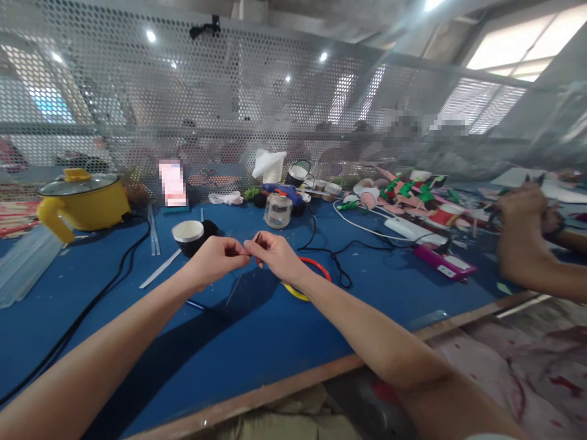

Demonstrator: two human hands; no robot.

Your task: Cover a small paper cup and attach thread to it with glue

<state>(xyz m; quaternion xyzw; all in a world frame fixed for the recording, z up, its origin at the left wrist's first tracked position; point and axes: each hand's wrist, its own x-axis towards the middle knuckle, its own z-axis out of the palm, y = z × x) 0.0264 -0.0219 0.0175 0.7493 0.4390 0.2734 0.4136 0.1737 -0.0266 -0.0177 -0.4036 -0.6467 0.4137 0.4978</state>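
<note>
Over the blue table (257, 342), my left hand (219, 260) and my right hand (273, 253) meet fingertip to fingertip. Both are closed in a pinch on a thin dark strand (248, 254), mostly hidden by the fingers. A fine line (233, 289) shows below them; whether it joins the strand I cannot tell. Just beyond my left hand stands a black cup with a white inside (188, 232), with a fuzzy black ball (209, 229) beside it. A red ring (317, 264) and a yellow ring (296, 293) lie partly under my right forearm.
A yellow electric pot (87, 205) and clear sticks (27, 263) are at left. Behind my hands stand a glass jar (277, 214) and a blue glue gun (287, 190). Black cables (332, 252) run right toward a purple box (444, 263). A co-worker's hand (523, 205) is at far right.
</note>
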